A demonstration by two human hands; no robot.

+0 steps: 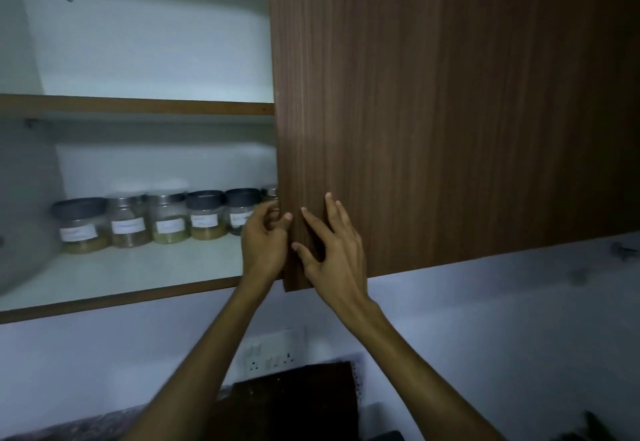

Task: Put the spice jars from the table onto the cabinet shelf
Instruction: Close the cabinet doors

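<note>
Several labelled spice jars (166, 221) stand in a row at the back of the lower cabinet shelf (145, 267); some have dark lids, some silver. One more jar (269, 193) peeks out beside the brown wooden cabinet door (450, 111). My left hand (265, 243) curls its fingers around the door's left edge near the bottom. My right hand (336, 250) lies flat on the door's front face with its fingers spread, holding nothing.
An upper shelf (138, 106) sits above the jars. Below the cabinet is a pale wall with a switch and socket plate (270, 354). A dark board (294, 402) leans at the bottom centre.
</note>
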